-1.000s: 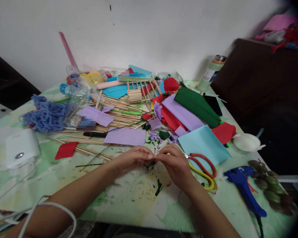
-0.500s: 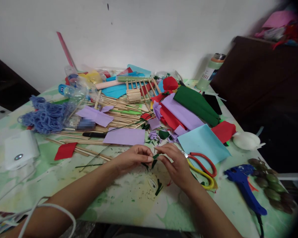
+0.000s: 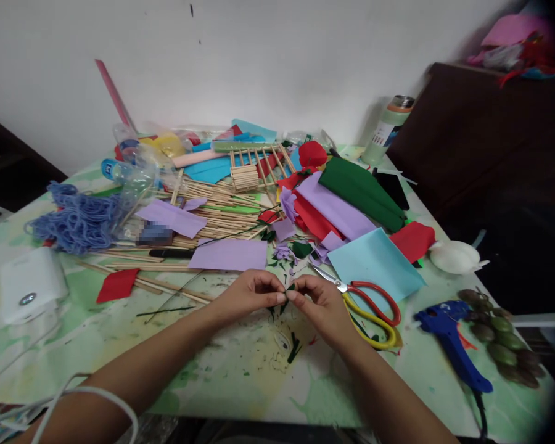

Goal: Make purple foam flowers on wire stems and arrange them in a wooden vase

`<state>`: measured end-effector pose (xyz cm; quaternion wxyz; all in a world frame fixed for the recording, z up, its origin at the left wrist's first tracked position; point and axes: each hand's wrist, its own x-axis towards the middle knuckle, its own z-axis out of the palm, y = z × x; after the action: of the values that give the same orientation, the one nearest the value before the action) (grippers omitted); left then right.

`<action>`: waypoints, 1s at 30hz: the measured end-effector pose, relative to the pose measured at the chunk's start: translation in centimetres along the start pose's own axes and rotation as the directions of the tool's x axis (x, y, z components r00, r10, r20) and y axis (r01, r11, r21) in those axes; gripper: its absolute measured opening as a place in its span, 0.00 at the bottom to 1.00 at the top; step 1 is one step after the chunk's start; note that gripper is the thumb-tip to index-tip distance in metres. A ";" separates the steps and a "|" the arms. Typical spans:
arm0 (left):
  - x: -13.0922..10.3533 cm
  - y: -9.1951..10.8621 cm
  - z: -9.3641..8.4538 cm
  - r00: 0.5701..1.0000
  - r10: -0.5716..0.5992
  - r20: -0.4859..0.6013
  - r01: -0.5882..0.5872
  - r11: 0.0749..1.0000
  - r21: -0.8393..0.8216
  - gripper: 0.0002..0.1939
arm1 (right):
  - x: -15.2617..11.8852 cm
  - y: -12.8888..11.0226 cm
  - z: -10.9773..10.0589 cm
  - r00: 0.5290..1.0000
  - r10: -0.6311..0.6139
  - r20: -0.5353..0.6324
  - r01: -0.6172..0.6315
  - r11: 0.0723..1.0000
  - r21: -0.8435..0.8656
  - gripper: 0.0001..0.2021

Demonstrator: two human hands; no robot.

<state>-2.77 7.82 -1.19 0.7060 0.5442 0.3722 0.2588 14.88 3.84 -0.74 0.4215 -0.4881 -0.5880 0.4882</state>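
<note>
Close together over the near middle of the table, my left hand (image 3: 258, 291) and my right hand (image 3: 317, 302) pinch a small dark green piece (image 3: 290, 288) between their fingertips. Most of the piece is hidden by the fingers. Scissors (image 3: 370, 308) with one red and one yellow handle lie just right of my right hand, blades slightly apart. Beyond my hands are purple and green scraps (image 3: 300, 249) and a purple paper sheet (image 3: 229, 254). Thin dark green strips (image 3: 295, 348) lie on the table below my fingers.
A blue glue gun (image 3: 453, 345) and grapes (image 3: 506, 339) are at the right, near a white object (image 3: 456, 257). Wooden sticks (image 3: 222, 216), a blue yarn bundle (image 3: 76, 219) and coloured paper fill the back. A white device (image 3: 31, 283) and cable lie left; a bottle (image 3: 388, 129) stands behind.
My right hand's fingers have closed in nearer to my left fingertips, and less of the green piece shows. The scissors' blades are now uncovered. The whole view has shifted slightly.
</note>
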 end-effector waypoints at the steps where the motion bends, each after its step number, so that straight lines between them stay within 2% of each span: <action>1: 0.0 0.0 0.0 1.000 0.002 0.001 -0.002 1.000 0.006 0.13 | 0.0 0.1 -0.1 1.000 0.005 0.007 -0.005 1.000 0.019 0.08; 6: -0.1 0.0 -0.2 0.999 0.028 0.036 -0.029 0.999 0.026 0.11 | 0.1 0.3 -0.8 1.000 0.010 0.008 -0.011 0.997 0.076 0.07; 9: -0.1 0.0 -0.2 0.997 0.030 0.067 -0.029 1.000 -0.006 0.16 | 0.2 0.1 -1.1 0.998 0.030 0.050 -0.033 0.996 0.077 0.07; 13: 0.0 -0.4 -0.3 0.994 0.025 0.107 -0.022 0.999 -0.035 0.22 | 0.3 -0.3 -0.9 0.992 0.113 0.059 -0.118 0.988 0.104 0.07; 18: 0.1 -0.9 -0.5 0.996 0.036 0.087 -0.037 0.999 0.010 0.26 | 0.4 0.0 -0.5 0.976 0.219 0.019 -0.218 0.958 0.184 0.09; 30: 0.0 -0.5 -0.4 0.999 0.023 0.043 -0.028 0.993 0.112 0.32 | 0.4 0.8 -0.5 0.991 0.128 -0.026 -0.126 0.989 0.073 0.06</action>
<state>-3.09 7.86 -1.73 0.6785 0.5931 0.3643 0.2348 15.47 4.40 -1.48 0.4155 -0.5166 -0.5314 0.5274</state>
